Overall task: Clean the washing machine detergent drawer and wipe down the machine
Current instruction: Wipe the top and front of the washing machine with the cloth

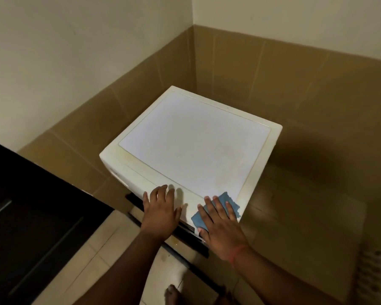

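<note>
A white washing machine (194, 142) stands in the corner of the room, seen from above. Its flat top is pale with faint stains. My left hand (162, 211) lies flat on the near front edge of the top, fingers spread. My right hand (220, 223) presses a blue cloth (223, 202) flat against the near right corner of the top, fingers straight. The front panel with the detergent drawer is mostly hidden below the edge; only a dark strip shows under my hands.
Brown tiled walls (295, 89) close in behind and to the right of the machine. A dark cabinet (26, 212) stands at the left. Pale floor tiles (110, 256) lie below, with a bare foot (173, 293) at the bottom edge.
</note>
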`<state>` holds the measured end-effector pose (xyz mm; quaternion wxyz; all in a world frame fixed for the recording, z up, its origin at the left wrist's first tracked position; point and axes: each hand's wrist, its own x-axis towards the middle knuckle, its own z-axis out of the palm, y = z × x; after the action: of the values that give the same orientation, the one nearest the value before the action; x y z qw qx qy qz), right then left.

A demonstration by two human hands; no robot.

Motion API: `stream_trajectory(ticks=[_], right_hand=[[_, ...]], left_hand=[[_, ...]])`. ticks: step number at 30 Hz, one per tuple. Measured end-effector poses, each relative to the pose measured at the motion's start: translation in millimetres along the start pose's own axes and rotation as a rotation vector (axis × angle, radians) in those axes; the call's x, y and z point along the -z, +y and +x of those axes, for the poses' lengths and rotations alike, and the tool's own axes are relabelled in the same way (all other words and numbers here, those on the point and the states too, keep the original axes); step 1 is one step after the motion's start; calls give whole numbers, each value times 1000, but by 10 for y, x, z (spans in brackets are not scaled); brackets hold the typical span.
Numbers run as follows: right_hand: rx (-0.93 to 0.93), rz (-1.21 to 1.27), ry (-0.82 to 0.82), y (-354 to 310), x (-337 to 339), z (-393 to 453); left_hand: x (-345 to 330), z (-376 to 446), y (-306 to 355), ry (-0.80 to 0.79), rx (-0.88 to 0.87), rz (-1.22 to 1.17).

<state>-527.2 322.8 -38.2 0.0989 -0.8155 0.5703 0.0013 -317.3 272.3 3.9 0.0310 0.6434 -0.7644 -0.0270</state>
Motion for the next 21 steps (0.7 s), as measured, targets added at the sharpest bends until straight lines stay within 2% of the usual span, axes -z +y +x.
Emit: stream_trajectory(ticks=[5,11,16,21], right_hand=[[-52,-20,7,78,90,488],[-26,-81,9,121,46,-20],[-90,-107,-6,63,46,400],[41,-120,8,191,44,-76]], left_hand=[[-32,-70,-78,-19,12,-15],[-24,89,-189,-8,5,-61],[-79,155,-127,-30,-18,-104],[-113,214,-222,-38,-27,-95]])
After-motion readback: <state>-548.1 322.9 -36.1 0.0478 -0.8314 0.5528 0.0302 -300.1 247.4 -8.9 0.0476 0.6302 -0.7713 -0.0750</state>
